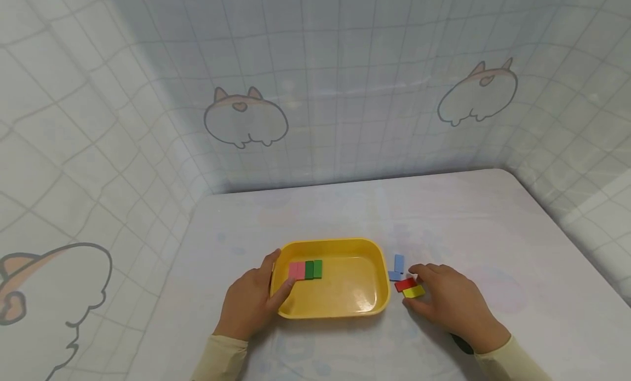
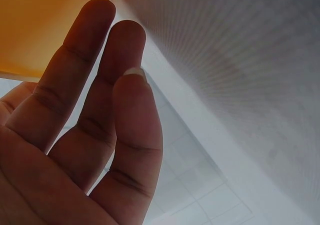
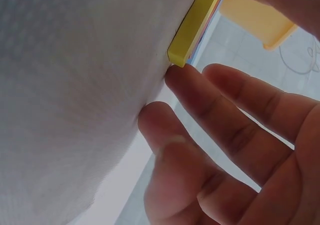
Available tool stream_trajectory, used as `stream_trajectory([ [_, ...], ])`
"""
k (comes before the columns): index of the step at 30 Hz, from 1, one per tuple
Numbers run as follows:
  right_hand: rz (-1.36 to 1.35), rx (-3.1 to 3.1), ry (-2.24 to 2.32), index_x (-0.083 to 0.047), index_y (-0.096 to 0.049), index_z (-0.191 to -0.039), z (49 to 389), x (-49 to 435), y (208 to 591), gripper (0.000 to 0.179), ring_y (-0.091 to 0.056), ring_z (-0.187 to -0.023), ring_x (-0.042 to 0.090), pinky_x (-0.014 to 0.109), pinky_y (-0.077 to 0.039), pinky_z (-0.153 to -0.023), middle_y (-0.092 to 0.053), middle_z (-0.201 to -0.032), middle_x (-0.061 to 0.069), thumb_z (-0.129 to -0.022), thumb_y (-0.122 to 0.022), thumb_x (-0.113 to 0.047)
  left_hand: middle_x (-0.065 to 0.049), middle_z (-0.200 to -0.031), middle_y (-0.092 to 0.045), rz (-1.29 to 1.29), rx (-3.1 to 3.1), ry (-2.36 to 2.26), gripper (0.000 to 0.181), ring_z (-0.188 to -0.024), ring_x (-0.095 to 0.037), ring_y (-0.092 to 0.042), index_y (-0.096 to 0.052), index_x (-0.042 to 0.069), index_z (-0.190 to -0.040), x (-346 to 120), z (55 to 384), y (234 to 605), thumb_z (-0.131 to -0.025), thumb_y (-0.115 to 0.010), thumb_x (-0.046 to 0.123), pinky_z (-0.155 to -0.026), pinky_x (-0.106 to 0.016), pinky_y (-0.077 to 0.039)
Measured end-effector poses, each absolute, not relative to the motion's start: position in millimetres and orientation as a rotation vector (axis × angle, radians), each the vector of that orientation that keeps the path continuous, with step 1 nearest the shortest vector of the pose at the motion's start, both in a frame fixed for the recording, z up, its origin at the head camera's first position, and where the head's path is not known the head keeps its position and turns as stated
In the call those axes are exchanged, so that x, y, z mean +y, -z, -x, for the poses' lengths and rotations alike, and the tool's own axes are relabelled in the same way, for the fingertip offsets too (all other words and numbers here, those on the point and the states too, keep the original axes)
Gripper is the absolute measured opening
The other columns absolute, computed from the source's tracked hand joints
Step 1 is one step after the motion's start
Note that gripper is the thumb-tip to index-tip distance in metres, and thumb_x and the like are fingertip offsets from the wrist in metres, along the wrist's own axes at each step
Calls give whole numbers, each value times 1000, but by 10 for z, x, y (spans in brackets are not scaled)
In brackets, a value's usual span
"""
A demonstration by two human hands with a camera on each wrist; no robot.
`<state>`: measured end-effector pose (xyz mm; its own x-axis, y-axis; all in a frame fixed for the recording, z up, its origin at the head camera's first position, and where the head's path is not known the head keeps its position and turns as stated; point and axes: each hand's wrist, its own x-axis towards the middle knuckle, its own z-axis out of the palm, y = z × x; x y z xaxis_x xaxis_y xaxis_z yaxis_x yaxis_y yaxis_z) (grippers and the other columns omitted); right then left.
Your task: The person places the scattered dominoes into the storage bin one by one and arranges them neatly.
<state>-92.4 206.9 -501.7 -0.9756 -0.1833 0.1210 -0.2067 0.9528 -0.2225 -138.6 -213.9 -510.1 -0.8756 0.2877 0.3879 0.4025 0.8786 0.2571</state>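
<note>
My left hand [image 1: 253, 299] grips the left end of a yellow tray [image 1: 350, 288], thumb over the rim and fingers along the outside wall. Inside the tray, two pink tiles [image 1: 297, 270] and two green tiles [image 1: 313, 269] lie side by side in a row, the thumb tip close to the pink ones. Right of the tray, my right hand [image 1: 451, 301] is spread around a yellow tile [image 1: 413, 292] and a red tile [image 1: 405, 284] lying against each other. One fingertip sits right at the end of the yellow tile [image 3: 192, 30] in the right wrist view.
Two light blue tiles [image 1: 399, 263] lie between the tray and my right hand, close to the red tile. The pale tabletop [image 1: 236, 217] ends at a grid-patterned back curtain [image 1: 325, 123] with cartoon animals, and similar sheets hang at both sides.
</note>
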Motion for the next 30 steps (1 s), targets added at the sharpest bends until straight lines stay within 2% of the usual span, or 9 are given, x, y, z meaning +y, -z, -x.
stream_trajectory([
  [4, -300, -3011, -382, -20, -73, -117, 937, 2080, 5020, 61, -63, -88, 15, 45, -60, -80, -69, -93, -11, -74, -91, -59, 6, -66, -51, 508, -2716, 477, 74, -56, -11, -45, -52, 17, -151, -2131, 1391, 5099, -100, -55, 70, -50, -33, -44],
  [11, -310, -3016, -398, -20, -72, -116, 954, 2093, 5021, 60, -57, -80, 11, 39, -58, -75, -64, -85, -12, -75, -91, -59, 7, -66, -51, 499, -2721, 483, 73, -56, -10, -45, -52, 18, -151, -2126, 1400, 5111, -100, -55, 70, -51, -33, -44],
  [30, -313, -3017, -450, -20, -72, -125, 1000, 2134, 5068, 64, -57, -82, 12, 43, -60, -78, -64, -90, -13, -74, -93, -51, 7, -66, -51, 486, -2728, 472, 74, -56, -10, -45, -52, 19, -151, -2102, 1400, 5090, -99, -55, 71, -50, -33, -44],
])
